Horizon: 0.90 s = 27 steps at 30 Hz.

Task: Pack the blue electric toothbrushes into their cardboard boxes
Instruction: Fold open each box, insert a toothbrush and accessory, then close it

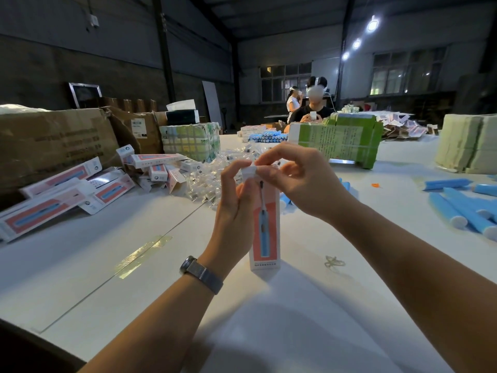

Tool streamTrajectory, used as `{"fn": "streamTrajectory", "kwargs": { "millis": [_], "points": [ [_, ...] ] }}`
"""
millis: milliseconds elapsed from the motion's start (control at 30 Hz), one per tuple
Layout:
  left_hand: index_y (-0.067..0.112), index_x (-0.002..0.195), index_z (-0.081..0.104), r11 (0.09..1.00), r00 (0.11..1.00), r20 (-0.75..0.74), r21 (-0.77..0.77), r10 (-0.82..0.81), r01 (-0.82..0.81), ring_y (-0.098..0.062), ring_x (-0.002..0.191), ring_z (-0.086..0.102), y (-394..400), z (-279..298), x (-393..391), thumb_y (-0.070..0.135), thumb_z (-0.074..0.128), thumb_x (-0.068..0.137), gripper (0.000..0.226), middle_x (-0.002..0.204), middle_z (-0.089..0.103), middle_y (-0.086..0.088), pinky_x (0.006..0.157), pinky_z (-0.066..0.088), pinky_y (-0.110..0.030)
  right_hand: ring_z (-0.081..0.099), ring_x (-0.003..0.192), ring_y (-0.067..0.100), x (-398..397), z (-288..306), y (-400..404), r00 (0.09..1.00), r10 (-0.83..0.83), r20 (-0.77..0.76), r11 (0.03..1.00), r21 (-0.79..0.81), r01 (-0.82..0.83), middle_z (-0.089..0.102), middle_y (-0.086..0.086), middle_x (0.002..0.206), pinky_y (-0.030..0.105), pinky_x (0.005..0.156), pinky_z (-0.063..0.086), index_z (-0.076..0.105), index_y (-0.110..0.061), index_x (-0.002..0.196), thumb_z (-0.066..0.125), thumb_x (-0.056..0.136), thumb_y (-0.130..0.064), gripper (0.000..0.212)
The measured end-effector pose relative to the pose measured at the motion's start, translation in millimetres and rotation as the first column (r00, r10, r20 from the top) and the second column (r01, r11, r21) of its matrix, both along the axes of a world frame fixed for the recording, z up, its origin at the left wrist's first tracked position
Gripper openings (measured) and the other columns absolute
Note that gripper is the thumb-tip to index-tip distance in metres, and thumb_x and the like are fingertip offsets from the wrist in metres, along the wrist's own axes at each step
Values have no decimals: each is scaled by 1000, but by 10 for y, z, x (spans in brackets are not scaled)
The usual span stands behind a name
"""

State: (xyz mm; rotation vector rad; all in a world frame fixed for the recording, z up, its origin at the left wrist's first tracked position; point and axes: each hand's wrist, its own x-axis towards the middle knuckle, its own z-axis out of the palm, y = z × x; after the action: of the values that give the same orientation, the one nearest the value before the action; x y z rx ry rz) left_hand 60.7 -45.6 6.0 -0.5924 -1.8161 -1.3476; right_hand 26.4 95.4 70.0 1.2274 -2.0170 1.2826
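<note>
A tall white and coral cardboard box printed with a blue toothbrush (265, 224) stands upright on the white surface (309, 319) near its middle, its base on the surface. The left hand (235, 200), a dark mesh-band watch (201, 274) on its wrist, wraps the box's upper side, while the right hand (293, 179) pinches the small white top flap (248, 170) between thumb and fingers; both grips are narrow and closed on the box. Whether a toothbrush is inside cannot be told. Just behind the box lies a heap of clear plastic packets (212, 179), and one blue toothbrush handle (285, 201) shows just beside the box, partly hidden by the right hand. Toward the left edge lies a loose pile of matching flat boxes (61, 195), too overlapped to count, in front of a large brown carton (51, 146). At the right edge lies a cluster of blue cylindrical toothbrush handles (465, 205), at least five. Farther back stands a green strapped bundle (338, 138), with a row of blue handles (265, 136) beside it, and two people (312, 103) beyond the far edge.
</note>
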Motion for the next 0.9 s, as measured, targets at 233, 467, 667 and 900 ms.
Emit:
{"fn": "streamTrajectory", "kwargs": {
  "millis": [233, 467, 667, 900],
  "points": [
    [25, 110, 33, 1000, 1000, -26, -24, 11, -11, -19, 78, 68, -17, 19, -5, 18, 27, 108, 9, 89, 58, 21, 65, 61, -29, 65, 93, 15, -49, -57, 19, 999, 49, -16, 999, 14, -49, 66, 6, 98, 19, 73, 49, 70, -6, 95, 71, 88, -14, 11],
    [27, 115, 34, 999, 1000, 1, 31, -20, 20, -12, 77, 70, -16, -8, -2, 24, 29, 107, 10, 91, 65, 23, 64, 57, -21, 68, 87, 15, -27, -87, -20, 1000, 9, 12, 999, -35, -8, 68, 0, 99, 24, 71, 55, 66, -10, 98, 71, 88, -15, 12],
    [34, 118, 35, 999, 1000, 20, 37, -16, 15, -13, 87, 70, -53, -31, -42, 27, 31, 107, 13, 97, 64, 21, 69, 58, -23, 62, 88, 10, -38, -135, -66, 990, -136, -35, 989, -62, 133, 59, -3, 101, 16, 73, 52, 72, -10, 101, 70, 89, -19, 15],
    [57, 140, 23, 974, 959, 179, 95, -221, 206, -7, 124, 58, -6, -83, -16, 28, 40, 100, 52, 142, 48, 20, 92, 57, -29, 57, 83, 5, -3, -202, -51, 961, -243, 131, 968, 90, 232, 52, 0, 120, 30, 80, 55, 44, -15, 145, 67, 91, -35, 62]
  ]
}}
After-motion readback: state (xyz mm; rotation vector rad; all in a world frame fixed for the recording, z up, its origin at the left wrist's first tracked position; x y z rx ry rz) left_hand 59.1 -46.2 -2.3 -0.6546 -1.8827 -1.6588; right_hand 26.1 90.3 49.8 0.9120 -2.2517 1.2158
